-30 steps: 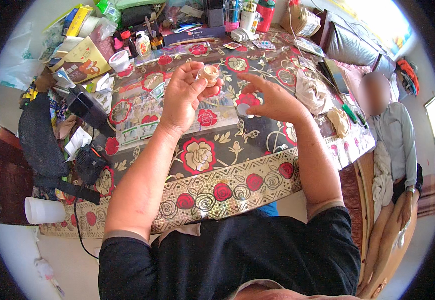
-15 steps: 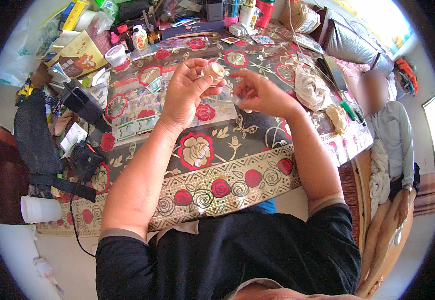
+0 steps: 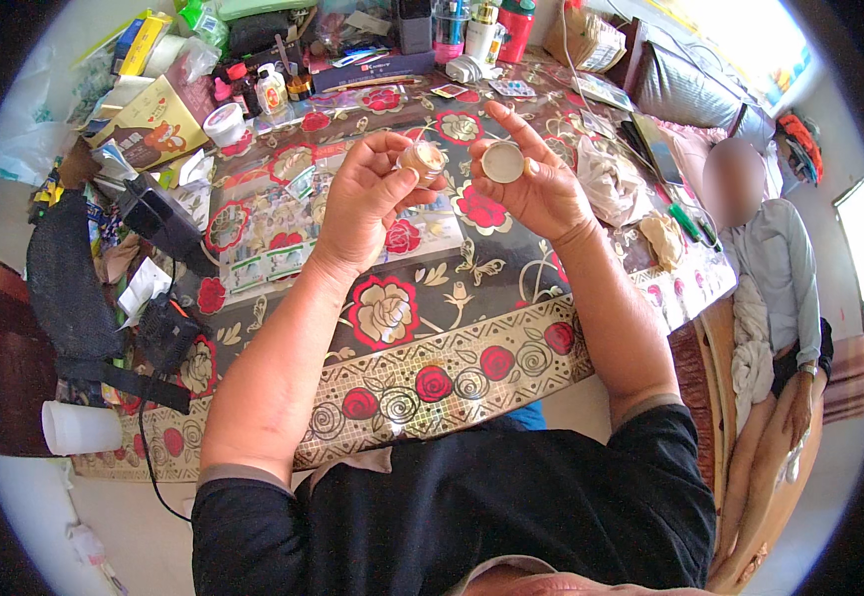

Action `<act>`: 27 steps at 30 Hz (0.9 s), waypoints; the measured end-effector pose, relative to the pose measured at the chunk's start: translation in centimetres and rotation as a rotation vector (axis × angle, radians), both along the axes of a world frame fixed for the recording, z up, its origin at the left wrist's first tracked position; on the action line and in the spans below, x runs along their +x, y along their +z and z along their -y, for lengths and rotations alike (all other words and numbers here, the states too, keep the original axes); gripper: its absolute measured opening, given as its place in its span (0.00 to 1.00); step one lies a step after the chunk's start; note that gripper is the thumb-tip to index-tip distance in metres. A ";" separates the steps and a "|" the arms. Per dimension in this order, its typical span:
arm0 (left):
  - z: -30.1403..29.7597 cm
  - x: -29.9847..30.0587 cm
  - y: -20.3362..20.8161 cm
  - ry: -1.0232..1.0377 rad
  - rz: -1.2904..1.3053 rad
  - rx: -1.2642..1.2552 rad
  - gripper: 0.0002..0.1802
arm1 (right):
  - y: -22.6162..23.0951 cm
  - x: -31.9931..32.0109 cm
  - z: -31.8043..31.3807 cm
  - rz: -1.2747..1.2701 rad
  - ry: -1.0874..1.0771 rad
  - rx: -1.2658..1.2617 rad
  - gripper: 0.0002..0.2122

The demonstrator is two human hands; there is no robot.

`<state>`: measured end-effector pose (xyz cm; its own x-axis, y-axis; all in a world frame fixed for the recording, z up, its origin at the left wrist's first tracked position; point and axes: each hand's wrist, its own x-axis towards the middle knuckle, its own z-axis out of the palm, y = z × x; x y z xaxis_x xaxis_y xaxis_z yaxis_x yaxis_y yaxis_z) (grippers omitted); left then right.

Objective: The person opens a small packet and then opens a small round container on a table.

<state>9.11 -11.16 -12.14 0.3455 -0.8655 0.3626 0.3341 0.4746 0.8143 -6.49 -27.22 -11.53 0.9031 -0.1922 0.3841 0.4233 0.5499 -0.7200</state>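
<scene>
Between the thumb and fingers of my left hand (image 3: 367,194) is a small clear jar (image 3: 422,162) with pale orange-beige contents, its mouth uncovered. My right hand (image 3: 541,189) grips a round lid (image 3: 502,162) by its rim, the pale inner face turned toward me. Both hands are raised over the flowered tablecloth (image 3: 385,310), the jar and lid a short way apart. Beneath my left hand a printed sheet with small pictures (image 3: 283,233) lies on the cloth.
Bottles (image 3: 272,89), a white tub (image 3: 224,125) and boxes crowd the far left. A white plastic bag (image 3: 613,184) and green-handled tool (image 3: 685,221) lie at right. A white cup (image 3: 82,427) rests on its side at the near left. Another person (image 3: 785,268) sits at right.
My right hand has turned over, so the lid's inner face now shows and the fingers reach up. The left hand still holds the jar, slightly lower.
</scene>
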 end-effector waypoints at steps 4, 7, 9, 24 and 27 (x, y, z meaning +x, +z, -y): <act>-0.1 -0.2 0.2 -0.019 -0.008 -0.005 0.18 | 0.2 0.3 -0.4 -0.046 -0.116 -0.086 0.33; 0.0 -0.4 0.2 -0.018 -0.010 -0.024 0.17 | 0.4 0.4 -0.7 -0.104 -0.255 -0.346 0.33; -0.1 -0.3 0.3 0.006 -0.005 -0.028 0.17 | 1.0 0.1 -1.4 -0.136 -0.343 -0.607 0.35; 0.2 0.4 0.1 0.121 0.005 -0.046 0.20 | 2.6 0.0 -5.3 -0.256 -0.520 -1.363 0.44; 0.3 0.4 0.0 0.128 0.023 -0.045 0.20 | 2.6 -0.1 -5.4 -0.256 -0.543 -1.382 0.44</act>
<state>9.52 -11.49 -12.11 0.4430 -0.7975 0.4096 0.2498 0.5485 0.7979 -6.60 -21.80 -8.91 0.9116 -0.1446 0.3848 0.1332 -0.7816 -0.6094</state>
